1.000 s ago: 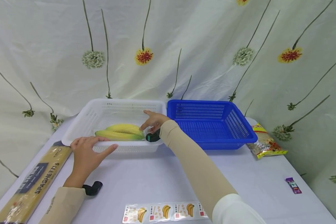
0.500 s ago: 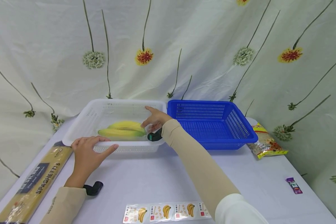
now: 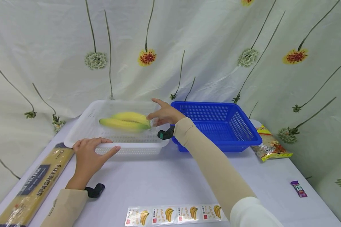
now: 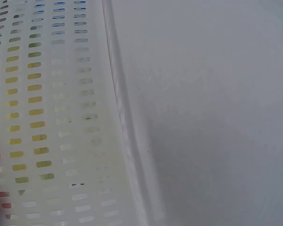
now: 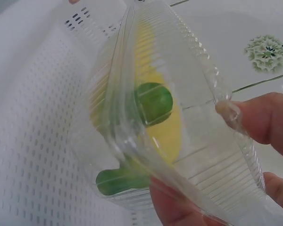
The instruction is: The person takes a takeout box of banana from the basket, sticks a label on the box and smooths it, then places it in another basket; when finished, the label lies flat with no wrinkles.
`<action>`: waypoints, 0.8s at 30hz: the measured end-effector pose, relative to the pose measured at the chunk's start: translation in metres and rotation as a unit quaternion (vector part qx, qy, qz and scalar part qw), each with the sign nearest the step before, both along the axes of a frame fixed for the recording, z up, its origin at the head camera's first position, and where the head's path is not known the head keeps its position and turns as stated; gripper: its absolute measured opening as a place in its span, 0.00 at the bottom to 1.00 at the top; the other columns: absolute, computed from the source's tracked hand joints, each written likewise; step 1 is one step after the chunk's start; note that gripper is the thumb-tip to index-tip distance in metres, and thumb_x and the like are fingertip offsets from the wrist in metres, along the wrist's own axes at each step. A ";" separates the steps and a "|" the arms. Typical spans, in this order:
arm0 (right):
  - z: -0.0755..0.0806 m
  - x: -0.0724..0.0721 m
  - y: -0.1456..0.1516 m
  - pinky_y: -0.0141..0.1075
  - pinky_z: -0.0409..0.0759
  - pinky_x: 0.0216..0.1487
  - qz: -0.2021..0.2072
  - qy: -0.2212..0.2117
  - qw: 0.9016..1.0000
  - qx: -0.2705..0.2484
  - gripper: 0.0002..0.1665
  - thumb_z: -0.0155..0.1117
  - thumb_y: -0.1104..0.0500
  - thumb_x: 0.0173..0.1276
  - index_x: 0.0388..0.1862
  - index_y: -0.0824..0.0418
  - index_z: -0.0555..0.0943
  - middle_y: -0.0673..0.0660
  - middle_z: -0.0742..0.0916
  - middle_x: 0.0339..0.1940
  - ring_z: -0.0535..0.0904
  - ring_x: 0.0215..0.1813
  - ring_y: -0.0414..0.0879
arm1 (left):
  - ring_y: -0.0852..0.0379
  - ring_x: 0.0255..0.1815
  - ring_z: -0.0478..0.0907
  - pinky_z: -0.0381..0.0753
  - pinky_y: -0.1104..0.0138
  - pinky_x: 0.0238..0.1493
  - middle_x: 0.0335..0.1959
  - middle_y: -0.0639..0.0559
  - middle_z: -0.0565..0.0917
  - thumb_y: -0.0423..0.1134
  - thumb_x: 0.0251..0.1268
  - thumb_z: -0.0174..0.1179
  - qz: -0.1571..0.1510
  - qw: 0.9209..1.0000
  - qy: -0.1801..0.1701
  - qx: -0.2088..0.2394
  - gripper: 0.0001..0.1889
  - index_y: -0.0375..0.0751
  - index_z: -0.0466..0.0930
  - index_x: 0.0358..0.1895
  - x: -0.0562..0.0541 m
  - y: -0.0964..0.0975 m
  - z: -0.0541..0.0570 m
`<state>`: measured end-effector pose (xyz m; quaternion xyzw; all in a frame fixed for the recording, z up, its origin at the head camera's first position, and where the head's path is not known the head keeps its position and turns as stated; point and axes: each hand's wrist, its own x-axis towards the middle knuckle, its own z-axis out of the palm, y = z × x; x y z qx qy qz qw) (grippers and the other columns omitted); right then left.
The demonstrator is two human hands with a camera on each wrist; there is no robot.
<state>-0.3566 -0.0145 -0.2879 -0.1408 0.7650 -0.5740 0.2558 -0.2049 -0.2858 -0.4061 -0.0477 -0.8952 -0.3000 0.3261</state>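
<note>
My right hand [image 3: 166, 113] pinches the edge of a clear plastic clamshell box [image 5: 207, 141] by its right end. Inside the box lie yellow bananas [image 3: 125, 121] with green tips; the right wrist view shows them through the ribbed plastic. The box hangs tilted above the floor of a white plastic basket [image 3: 136, 145]. On that basket's front rim, at its left part, my left hand [image 3: 88, 157] holds on, fingers hooked over the edge and thumb stretched out along the outside. Reddish bits of the fingers show through the slots of the basket wall in the left wrist view.
A blue basket [image 3: 207, 126] stands right of the white one. Along the left lies a spaghetti pack [image 3: 39, 179]. A strip of banana labels [image 3: 173, 215] lies at the front. At the right are a snack bag [image 3: 270, 143] and a small purple packet [image 3: 298, 189]. A patterned curtain hangs behind.
My right hand has risen and shifted a little right, lifting the clear box of bananas up from the basket floor. My left hand has stayed on the rim.
</note>
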 end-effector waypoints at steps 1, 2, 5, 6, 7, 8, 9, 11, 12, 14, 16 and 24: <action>0.002 0.001 0.002 0.45 0.89 0.49 -0.001 0.004 1.000 -0.001 0.60 0.73 0.68 0.73 0.92 0.42 0.50 0.67 0.83 0.64 0.76 0.29 0.48 | 0.32 0.54 0.75 0.50 0.32 0.69 0.45 0.33 0.90 0.44 0.51 0.84 0.000 1.000 0.000 -0.001 0.19 0.38 0.90 0.42 0.000 0.000 0.000; 0.004 0.001 0.004 0.46 0.89 0.52 -0.003 0.007 1.000 -0.002 0.60 0.74 0.68 0.73 0.92 0.42 0.50 0.67 0.84 0.63 0.76 0.30 0.48 | 0.32 0.54 0.75 0.51 0.32 0.69 0.45 0.33 0.90 0.44 0.51 0.84 0.000 1.000 0.000 -0.001 0.19 0.38 0.90 0.42 0.000 0.000 0.000; 0.009 0.004 0.010 0.50 0.88 0.57 -0.006 0.023 1.000 0.002 0.60 0.74 0.67 0.73 0.92 0.41 0.51 0.66 0.84 0.61 0.78 0.32 0.48 | 0.32 0.54 0.75 0.51 0.32 0.69 0.45 0.33 0.90 0.44 0.51 0.84 0.001 1.000 -0.001 -0.002 0.20 0.38 0.90 0.42 0.001 0.001 0.000; 0.011 0.005 0.012 0.50 0.88 0.57 -0.007 0.024 1.000 -0.001 0.60 0.74 0.67 0.73 0.92 0.41 0.52 0.67 0.85 0.62 0.78 0.33 0.49 | 0.32 0.54 0.75 0.51 0.32 0.69 0.45 0.33 0.90 0.44 0.51 0.84 0.002 1.000 -0.001 -0.003 0.20 0.38 0.90 0.42 0.001 0.001 0.001; 0.013 0.005 0.014 0.50 0.88 0.57 -0.008 0.027 1.000 -0.002 0.59 0.74 0.67 0.73 0.92 0.41 0.52 0.67 0.84 0.62 0.78 0.33 0.49 | 0.32 0.54 0.75 0.51 0.32 0.69 0.45 0.33 0.90 0.44 0.51 0.84 0.003 1.000 -0.002 -0.003 0.20 0.38 0.90 0.43 0.001 0.001 0.001; 0.014 0.006 0.017 0.50 0.88 0.57 -0.009 0.029 1.000 -0.004 0.59 0.74 0.67 0.73 0.91 0.41 0.53 0.68 0.84 0.63 0.78 0.34 0.50 | 0.32 0.54 0.75 0.51 0.32 0.69 0.45 0.33 0.90 0.45 0.51 0.84 0.004 1.000 -0.003 -0.003 0.20 0.38 0.90 0.43 0.001 0.001 0.001; 0.016 0.007 0.019 0.50 0.88 0.57 -0.010 0.031 0.999 -0.007 0.59 0.74 0.67 0.73 0.91 0.41 0.53 0.68 0.83 0.64 0.79 0.36 0.51 | 0.32 0.54 0.75 0.51 0.32 0.69 0.45 0.33 0.90 0.45 0.51 0.84 0.004 1.000 -0.003 -0.003 0.20 0.38 0.90 0.43 0.001 0.001 0.001; 0.018 0.009 0.024 0.49 0.88 0.55 -0.013 0.035 0.999 -0.013 0.59 0.75 0.68 0.72 0.91 0.42 0.54 0.69 0.80 0.67 0.81 0.40 0.52 | 0.32 0.55 0.75 0.51 0.32 0.69 0.46 0.33 0.90 0.45 0.51 0.84 0.005 1.000 -0.005 -0.004 0.20 0.37 0.90 0.43 0.001 0.002 0.001; 0.020 0.010 0.027 0.49 0.88 0.55 -0.013 0.038 0.999 -0.016 0.59 0.75 0.68 0.72 0.91 0.42 0.54 0.69 0.80 0.67 0.81 0.41 0.53 | 0.32 0.55 0.75 0.51 0.32 0.69 0.46 0.33 0.90 0.45 0.51 0.84 0.006 1.000 -0.006 -0.004 0.20 0.37 0.90 0.43 0.001 0.002 0.001; 0.022 0.012 0.032 0.49 0.89 0.56 -0.014 0.045 0.999 -0.017 0.58 0.75 0.68 0.72 0.91 0.43 0.54 0.69 0.79 0.68 0.81 0.43 0.53 | 0.31 0.55 0.75 0.50 0.32 0.70 0.46 0.33 0.90 0.45 0.51 0.84 0.007 1.000 -0.008 -0.004 0.20 0.37 0.90 0.43 0.001 0.002 0.001; 0.025 0.015 0.038 0.49 0.88 0.56 -0.015 0.051 0.998 -0.017 0.58 0.75 0.67 0.72 0.91 0.43 0.55 0.68 0.79 0.65 0.81 0.42 0.52 | 0.31 0.56 0.75 0.50 0.32 0.70 0.47 0.32 0.90 0.45 0.51 0.84 0.007 1.000 -0.010 -0.005 0.20 0.37 0.90 0.43 0.001 0.002 0.001; 0.034 0.026 0.060 0.53 0.87 0.59 -0.017 0.069 0.997 -0.011 0.55 0.74 0.67 0.73 0.90 0.42 0.57 0.63 0.79 0.48 0.80 0.37 0.49 | 0.32 0.55 0.75 0.51 0.32 0.69 0.46 0.32 0.90 0.45 0.51 0.84 0.005 1.000 -0.003 -0.002 0.20 0.37 0.90 0.43 0.001 0.002 0.002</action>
